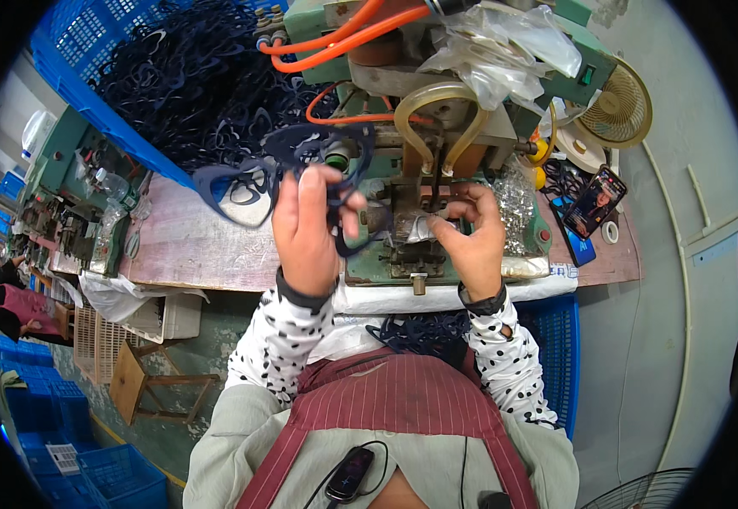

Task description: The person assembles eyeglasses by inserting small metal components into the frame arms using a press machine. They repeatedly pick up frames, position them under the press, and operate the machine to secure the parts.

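My left hand (308, 222) is raised in front of a green bench machine (437, 127) and grips a bunch of dark blue plastic frame pieces (301, 157) that dangle and fan out to the left. My right hand (471, 233) rests at the machine's small metal work area (411, 227), its fingers pinched on a small piece there; what it pinches is too small to name. More dark blue pieces (420, 332) lie in my lap, by a blue crate (560, 356).
A big blue crate (72, 76) piled with dark blue pieces sits at the back left on the worn wooden bench (190, 246). Orange hoses (343, 38), clear bags, a fan (619, 106) and a phone (594, 202) surround the machine. A wooden stool (144, 382) and blue crates stand on the floor left.
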A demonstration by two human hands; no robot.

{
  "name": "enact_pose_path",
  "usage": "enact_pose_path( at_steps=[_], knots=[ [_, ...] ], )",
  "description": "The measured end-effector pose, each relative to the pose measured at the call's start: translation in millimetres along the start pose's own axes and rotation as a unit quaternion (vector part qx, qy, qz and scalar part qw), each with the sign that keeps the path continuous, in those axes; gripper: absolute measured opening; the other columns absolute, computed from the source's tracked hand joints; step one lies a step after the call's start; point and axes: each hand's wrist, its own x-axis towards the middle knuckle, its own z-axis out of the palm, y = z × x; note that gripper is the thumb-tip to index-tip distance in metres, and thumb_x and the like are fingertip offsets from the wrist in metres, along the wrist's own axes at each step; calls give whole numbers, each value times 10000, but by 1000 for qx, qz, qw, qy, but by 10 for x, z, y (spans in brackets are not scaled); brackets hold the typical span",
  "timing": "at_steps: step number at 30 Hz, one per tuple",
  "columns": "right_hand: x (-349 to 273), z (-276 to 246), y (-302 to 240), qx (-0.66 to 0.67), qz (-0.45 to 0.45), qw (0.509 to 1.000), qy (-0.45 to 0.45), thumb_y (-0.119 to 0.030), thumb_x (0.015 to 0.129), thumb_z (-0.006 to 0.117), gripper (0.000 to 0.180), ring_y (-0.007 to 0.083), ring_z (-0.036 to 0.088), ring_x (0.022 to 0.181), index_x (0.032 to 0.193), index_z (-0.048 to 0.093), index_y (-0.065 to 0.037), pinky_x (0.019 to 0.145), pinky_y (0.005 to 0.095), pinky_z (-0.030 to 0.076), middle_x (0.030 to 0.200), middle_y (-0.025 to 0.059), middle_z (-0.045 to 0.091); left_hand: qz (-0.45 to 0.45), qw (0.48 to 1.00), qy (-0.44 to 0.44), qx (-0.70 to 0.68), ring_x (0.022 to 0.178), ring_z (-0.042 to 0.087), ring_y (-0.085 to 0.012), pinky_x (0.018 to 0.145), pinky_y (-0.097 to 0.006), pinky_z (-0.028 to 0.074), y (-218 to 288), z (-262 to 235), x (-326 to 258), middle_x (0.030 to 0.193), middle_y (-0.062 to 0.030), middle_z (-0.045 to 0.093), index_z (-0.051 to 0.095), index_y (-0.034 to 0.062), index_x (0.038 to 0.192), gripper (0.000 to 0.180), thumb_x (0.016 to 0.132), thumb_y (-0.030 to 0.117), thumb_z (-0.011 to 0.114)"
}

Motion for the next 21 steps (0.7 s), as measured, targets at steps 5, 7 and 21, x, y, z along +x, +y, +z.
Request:
enact_pose_path(
  at_steps=[5,7,21],
  knots=[
    [3,52,-27,81,27,996,8,2,717,741,559,118,606,778,1195,455,52,763,259,474,827,77,658,19,999,-9,30,535,521,-96,510,-214,426,-59,-31,143,715,-85,623,504,28,936,275,1046,263,414],
    [-9,62,-17,106,46,993,8,2,723,740,595,116,600,785,1227,430,56,769,255,471,832,76,654,16,999,-5,38,535,523,-97,511,-217,430,-71,-32,125,725,-92,629,502,25,940,260,1043,247,417],
    [68,-384,209,68,31,996,39,-10,842,674,371,102,610,868,1183,532,25,790,233,478,933,71,662,-507,806,-159,-261,903,706,-315,679,-362,619,-411,4,-703,1067,-229,641,464,14,1165,273,1042,252,411]
  ],
)
